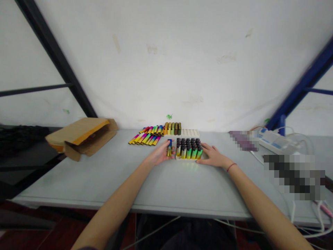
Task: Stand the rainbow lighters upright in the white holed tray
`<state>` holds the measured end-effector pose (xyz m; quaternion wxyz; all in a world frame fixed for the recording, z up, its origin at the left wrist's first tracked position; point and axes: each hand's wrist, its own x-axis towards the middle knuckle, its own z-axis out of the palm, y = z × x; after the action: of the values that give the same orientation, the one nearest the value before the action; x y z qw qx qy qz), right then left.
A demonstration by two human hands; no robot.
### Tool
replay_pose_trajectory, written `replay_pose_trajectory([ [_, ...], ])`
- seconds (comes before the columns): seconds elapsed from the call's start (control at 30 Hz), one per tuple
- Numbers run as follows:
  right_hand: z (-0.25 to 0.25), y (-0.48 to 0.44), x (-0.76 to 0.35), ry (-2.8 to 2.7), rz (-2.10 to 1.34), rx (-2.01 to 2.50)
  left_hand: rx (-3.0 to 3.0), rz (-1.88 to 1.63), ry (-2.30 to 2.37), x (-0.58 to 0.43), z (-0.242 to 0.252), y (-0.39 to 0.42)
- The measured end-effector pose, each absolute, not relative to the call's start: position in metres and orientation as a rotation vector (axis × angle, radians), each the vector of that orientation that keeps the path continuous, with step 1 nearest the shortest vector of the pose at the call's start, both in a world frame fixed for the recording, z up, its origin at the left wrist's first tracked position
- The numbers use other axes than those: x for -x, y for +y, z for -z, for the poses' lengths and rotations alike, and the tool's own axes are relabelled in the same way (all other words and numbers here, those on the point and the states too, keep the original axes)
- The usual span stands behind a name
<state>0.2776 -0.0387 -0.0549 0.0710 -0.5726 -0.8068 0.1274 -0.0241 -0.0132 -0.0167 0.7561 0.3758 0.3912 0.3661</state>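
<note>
My left hand [161, 154] is closed around a shiny lighter case [169, 148], blue at the top and gold below, held upright just left of a white tray [188, 159]. Rows of lighters [189, 149] with black tops and yellow-green bodies stand in that tray. With fingers spread, my right hand [212, 155] rests at the tray's right side, thumb near its front corner. Behind my left hand lies a pile of rainbow metallic lighter cases [145, 138].
Behind the lighters, a second white tray [191, 132] holds upright gold-topped pieces [172, 128] at its left end; its right end shows bare slots. An open cardboard box [83, 133] lies at left. A power strip [275, 140] and cables are at right. A white wall rises behind the table [192, 187].
</note>
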Motion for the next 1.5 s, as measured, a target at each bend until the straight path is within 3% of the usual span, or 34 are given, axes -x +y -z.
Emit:
replay_pose_trajectory([
  [1.5, 0.056, -0.039, -0.278, -2.435, -0.371, 1.704, -0.724, -0.896, 0.829, 0.011, 0.020, -0.014],
])
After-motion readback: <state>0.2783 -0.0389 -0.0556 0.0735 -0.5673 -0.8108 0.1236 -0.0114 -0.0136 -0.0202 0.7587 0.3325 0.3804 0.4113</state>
